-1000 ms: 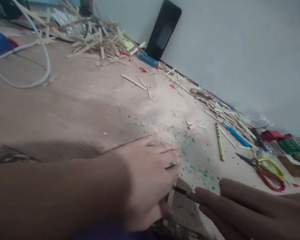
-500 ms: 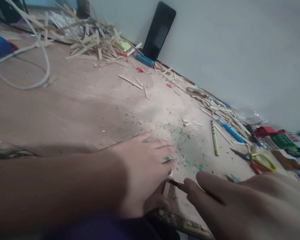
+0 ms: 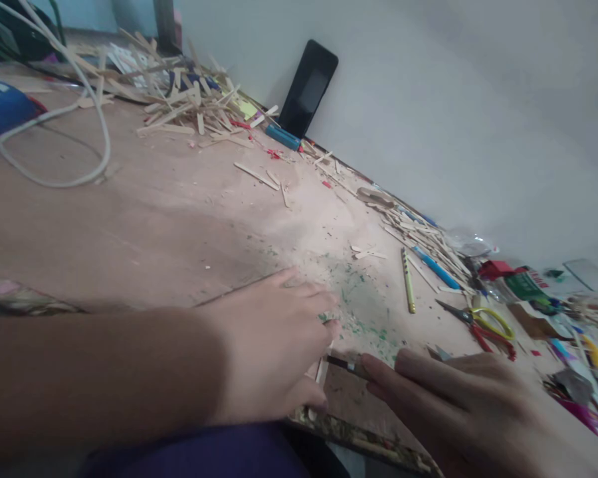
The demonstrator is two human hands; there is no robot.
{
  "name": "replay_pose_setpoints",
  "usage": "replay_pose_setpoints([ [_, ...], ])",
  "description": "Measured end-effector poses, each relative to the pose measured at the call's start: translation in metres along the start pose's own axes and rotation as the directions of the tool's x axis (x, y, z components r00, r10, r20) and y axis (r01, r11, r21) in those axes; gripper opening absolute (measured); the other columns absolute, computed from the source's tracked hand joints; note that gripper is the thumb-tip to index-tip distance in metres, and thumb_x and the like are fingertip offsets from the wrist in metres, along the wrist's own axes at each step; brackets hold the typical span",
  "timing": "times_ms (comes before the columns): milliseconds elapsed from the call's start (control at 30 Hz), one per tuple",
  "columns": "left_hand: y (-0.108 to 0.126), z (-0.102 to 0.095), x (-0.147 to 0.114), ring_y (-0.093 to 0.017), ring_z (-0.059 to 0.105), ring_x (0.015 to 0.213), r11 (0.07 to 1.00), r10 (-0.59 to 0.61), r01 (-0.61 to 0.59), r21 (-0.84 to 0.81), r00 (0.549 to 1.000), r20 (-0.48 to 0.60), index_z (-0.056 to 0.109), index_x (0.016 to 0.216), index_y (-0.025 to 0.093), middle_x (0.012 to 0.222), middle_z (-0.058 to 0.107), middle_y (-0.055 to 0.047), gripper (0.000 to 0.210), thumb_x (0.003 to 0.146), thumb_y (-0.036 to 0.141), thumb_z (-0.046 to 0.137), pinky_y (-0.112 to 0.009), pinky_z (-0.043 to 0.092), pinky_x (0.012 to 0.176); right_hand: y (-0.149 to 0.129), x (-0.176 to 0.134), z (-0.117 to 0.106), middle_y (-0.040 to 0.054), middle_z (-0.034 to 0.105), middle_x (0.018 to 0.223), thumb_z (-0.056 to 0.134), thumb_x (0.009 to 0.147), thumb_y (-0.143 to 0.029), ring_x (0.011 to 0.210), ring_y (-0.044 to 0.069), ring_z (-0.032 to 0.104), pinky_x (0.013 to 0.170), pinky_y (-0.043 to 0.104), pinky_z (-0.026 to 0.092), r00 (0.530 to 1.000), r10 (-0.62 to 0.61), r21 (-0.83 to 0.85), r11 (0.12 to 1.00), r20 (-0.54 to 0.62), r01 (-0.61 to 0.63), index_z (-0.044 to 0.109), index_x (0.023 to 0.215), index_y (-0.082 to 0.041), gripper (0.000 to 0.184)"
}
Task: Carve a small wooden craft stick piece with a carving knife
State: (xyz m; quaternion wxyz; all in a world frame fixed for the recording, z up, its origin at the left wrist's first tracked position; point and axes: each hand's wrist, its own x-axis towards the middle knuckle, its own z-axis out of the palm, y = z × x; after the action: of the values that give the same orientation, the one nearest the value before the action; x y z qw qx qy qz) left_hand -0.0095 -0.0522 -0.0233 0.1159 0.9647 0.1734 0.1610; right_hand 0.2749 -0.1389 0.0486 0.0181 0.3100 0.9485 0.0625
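So my right hand (image 3: 468, 405) has a slim cutter (image 3: 349, 366) pinched between thumb and fingers, out near the front edge of the tabletop (image 3: 129, 226). Its dark blade points left, with the tip right at the side of a pale wooden strip (image 3: 321, 373); whether it's biting in, I honestly can't tell. The strip sits by the table edge, partly under my left hand (image 3: 279, 352), which is spread palm down over it with the thumb down near the strip's lower end. Can't tell whether those left fingers actually grip it or just press, since the hand covers most of it.

Green flecks (image 3: 363, 312) are scattered just past my fingertips (yeah, the desk is a mess). To the right there's a yellow pencil (image 3: 408, 282) with dark spots, a blue pen (image 3: 436, 267) near it, and scissors (image 3: 467, 317) with one yellow and one red handle, lying beyond my right hand. A pile of sticks (image 3: 428, 234) runs along the wall, and a bigger heap of sticks (image 3: 194, 99) sprawls at the back left. Between them a black phone (image 3: 309, 89) leans against the wall, and a white cable (image 3: 60, 184) loops over the far left.
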Motion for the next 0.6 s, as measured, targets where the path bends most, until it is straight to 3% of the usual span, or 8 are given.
replay_pose_setpoints([
  [233, -0.001, 0.002, 0.001, -0.034, 0.066, 0.162, 1.000, -0.009, 0.009, 0.008, 1.000, -0.013, 0.081, 0.146, 0.018, 0.167, 0.074, -0.017, 0.060, 0.115, 0.069, 0.077, -0.050, 0.045, 0.135, 0.006, -0.028, 0.024, -0.0026, 0.069, 0.082, 0.054, 0.117, -0.013, 0.058, 0.016, 0.057, 0.053, 0.033, 0.040, 0.997, 0.043, 0.033, 0.999, -0.067, -0.041, 0.064, 0.160, -0.016, 0.045],
  [433, 0.003, 0.002, 0.000, -0.030, 0.063, 0.165, 0.999, -0.033, 0.033, 0.023, 0.999, -0.010, 0.080, 0.147, 0.018, 0.168, 0.074, -0.017, 0.060, 0.115, 0.070, 0.076, -0.046, 0.039, 0.137, 0.001, -0.037, 0.029, 0.0029, 0.076, 0.091, 0.069, 0.118, -0.047, 0.071, 0.019, 0.067, 0.055, 0.028, 0.047, 0.992, 0.107, 0.079, 0.992, -0.073, -0.101, 0.068, 0.165, -0.027, 0.051],
  [500, 0.003, 0.002, 0.000, -0.030, 0.062, 0.166, 0.999, -0.040, 0.040, 0.017, 0.999, -0.008, 0.080, 0.148, 0.019, 0.170, 0.072, -0.016, 0.061, 0.116, 0.070, 0.074, -0.046, 0.039, 0.138, 0.001, -0.036, 0.027, 0.0027, 0.076, 0.091, 0.071, 0.117, -0.047, 0.072, 0.018, 0.068, 0.055, 0.026, 0.048, 0.989, 0.124, 0.091, 0.989, -0.075, -0.117, 0.070, 0.164, -0.028, 0.051],
  [600, 0.003, 0.002, -0.001, -0.031, 0.060, 0.168, 0.999, -0.038, 0.038, 0.003, 0.999, -0.008, 0.080, 0.150, 0.018, 0.170, 0.072, -0.015, 0.061, 0.116, 0.069, 0.076, -0.048, 0.040, 0.139, -0.001, -0.035, 0.023, 0.0006, 0.076, 0.090, 0.067, 0.119, -0.033, 0.068, 0.015, 0.067, 0.055, 0.024, 0.047, 0.986, 0.149, 0.111, 0.984, -0.069, -0.141, 0.068, 0.167, -0.029, 0.048],
])
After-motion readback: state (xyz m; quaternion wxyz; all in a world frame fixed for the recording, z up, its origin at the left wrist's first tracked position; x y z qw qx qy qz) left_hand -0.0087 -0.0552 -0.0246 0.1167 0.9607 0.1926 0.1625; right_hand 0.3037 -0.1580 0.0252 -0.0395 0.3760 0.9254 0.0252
